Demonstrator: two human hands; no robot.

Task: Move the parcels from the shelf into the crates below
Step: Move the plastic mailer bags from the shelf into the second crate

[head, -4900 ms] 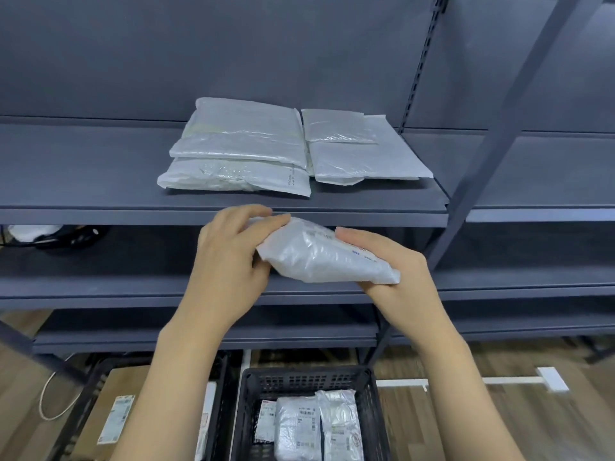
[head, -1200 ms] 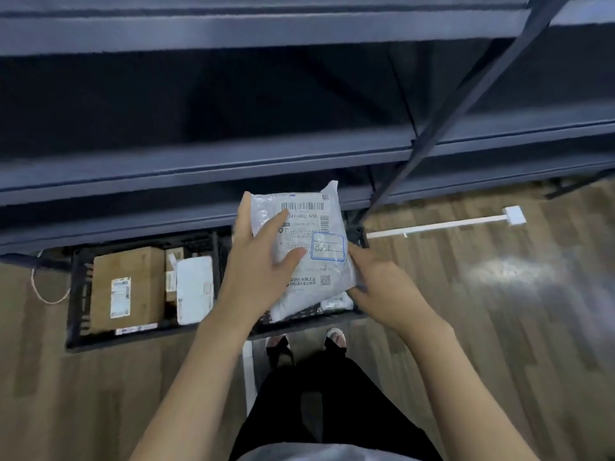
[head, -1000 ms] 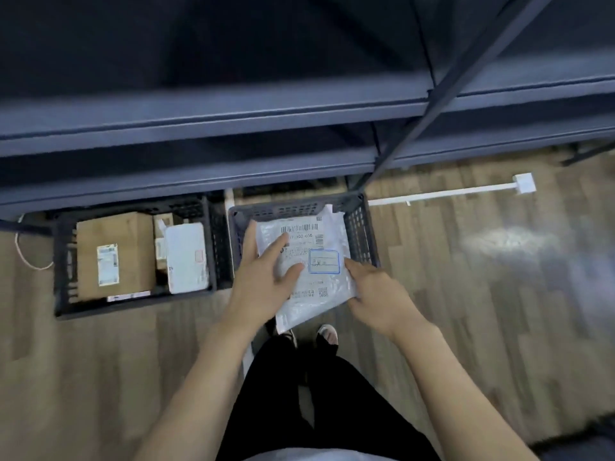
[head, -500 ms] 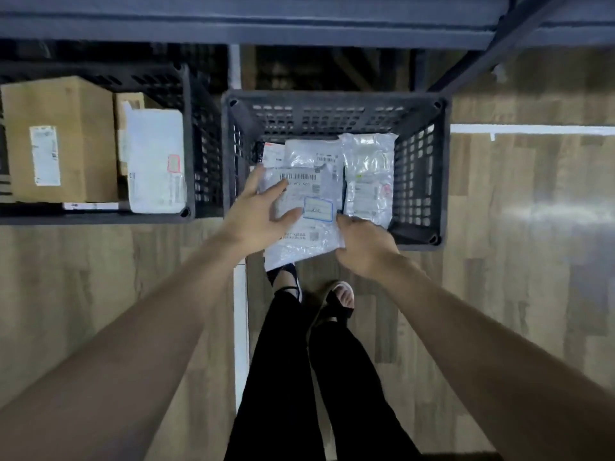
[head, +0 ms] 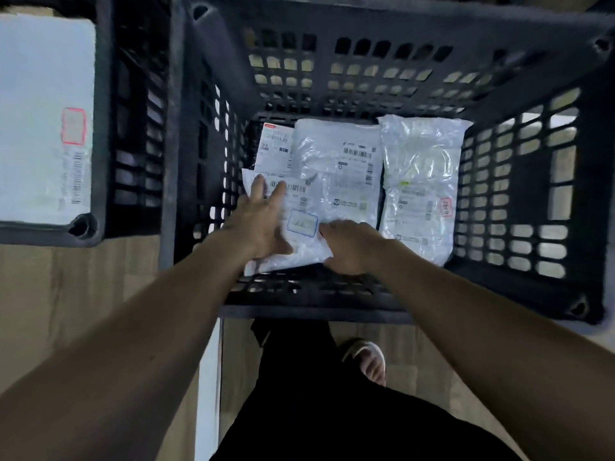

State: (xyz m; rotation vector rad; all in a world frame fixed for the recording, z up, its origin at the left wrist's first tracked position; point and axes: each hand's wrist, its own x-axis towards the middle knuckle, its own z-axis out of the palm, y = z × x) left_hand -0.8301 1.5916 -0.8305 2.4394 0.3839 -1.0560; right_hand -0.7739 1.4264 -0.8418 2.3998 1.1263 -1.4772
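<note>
A white plastic parcel (head: 301, 224) with a barcode label and a blue-framed sticker lies low in the front-left of the black crate (head: 332, 314). My left hand (head: 263, 221) rests flat on its left half with straight fingers. My right hand (head: 349, 247) grips the parcel's lower right corner with curled fingers. Behind it, on the crate floor, lie a second white parcel (head: 346, 168), a clear crinkled parcel (head: 419, 181) on the right, and a labelled packet (head: 274, 144) partly hidden at the back left.
A second black crate (head: 100, 128) stands directly to the left, holding a large white parcel (head: 40, 111). My legs and one sandalled foot (head: 366, 361) stand on the wooden floor just in front of the crate. A white floor strip (head: 208, 377) runs between the crates.
Since half a second ago both hands have lowered the parcel from rim height down inside the crate. The view has dropped much closer to the crate, and the shelves are out of sight.
</note>
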